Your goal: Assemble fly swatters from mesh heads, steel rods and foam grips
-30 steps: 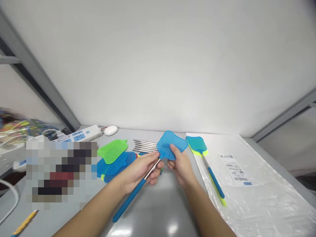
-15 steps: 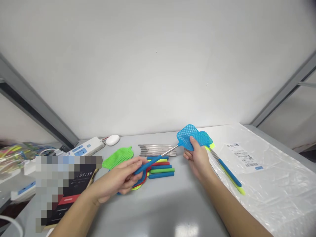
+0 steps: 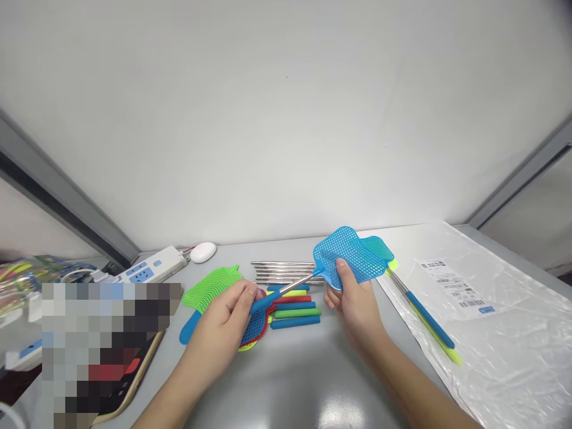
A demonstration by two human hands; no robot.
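A blue fly swatter with a mesh head [image 3: 337, 245] and a metal rod is held at a slant above the table, between both hands. My left hand [image 3: 226, 322] is closed around its blue handle; a rounded blue end [image 3: 190, 328] shows on the far side of that hand. My right hand [image 3: 360, 307] pinches the mesh head, thumb on top. Beneath and beside the left hand lie loose swatter heads, a green one [image 3: 212, 288] and a red-edged stack [image 3: 255, 326]. Coloured handle grips [image 3: 295, 323] lie near the middle, with several metal rods [image 3: 281, 268] behind them.
Assembled swatters [image 3: 429, 319] lie on a white plastic bag [image 3: 500, 339] with a label, at right. A power strip [image 3: 156, 265], a white oval object [image 3: 203, 252] and a partly blurred phone [image 3: 129, 393] are at left. A white wall stands behind the table.
My left hand has turned over and now wraps the handle more closely, its back showing. My right hand still pinches the mesh head. The view has shifted slightly.
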